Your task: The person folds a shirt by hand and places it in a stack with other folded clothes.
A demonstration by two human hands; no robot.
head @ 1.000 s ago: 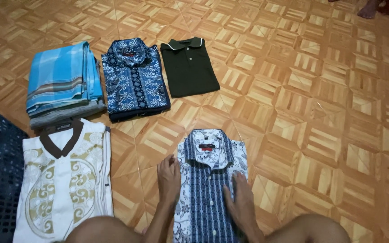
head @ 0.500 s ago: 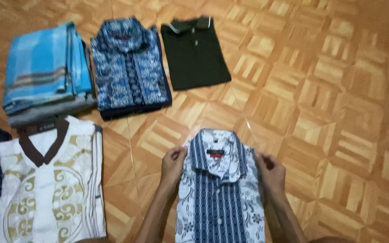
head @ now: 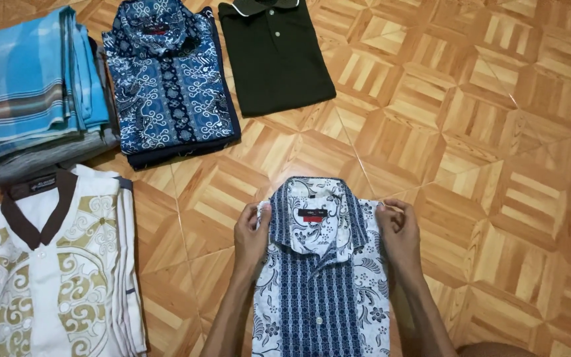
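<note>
Gripping the folded white-and-navy patterned shirt (head: 322, 277) at its two shoulders, both hands sit at the near edge of the view, around six o'clock. The left hand (head: 251, 238) is curled shut on the shirt's left shoulder edge, thumb up beside the collar, fingers wrapped over the fabric. The right hand (head: 398, 235) is closed the same way on the opposite shoulder, its fingertips pinching the cloth at the seam. Between them the collar lies flat and buttoned, with a small red-and-dark label showing inside, and a navy striped placket runs down the middle toward the bottom edge. The shirt lies flat on the wooden parquet floor (head: 470, 132).

At about eight o'clock, well apart from the left hand, a folded white shirt with gold scrollwork and a brown collar (head: 54, 264) rests on top of other folded cloth, whose edges show along its right side.

Farther off, at eleven o'clock, a stack of folded blue striped cloth (head: 31, 86) sits on grey fabric. Just beside it, toward twelve o'clock, lies a folded blue batik shirt (head: 170, 79), collar pointing away, on top of a darker folded piece. Next to that, slightly right of twelve o'clock, lies a folded dark green polo shirt (head: 272, 56) with a pale-trimmed collar, partly cut off by the top edge.
</note>
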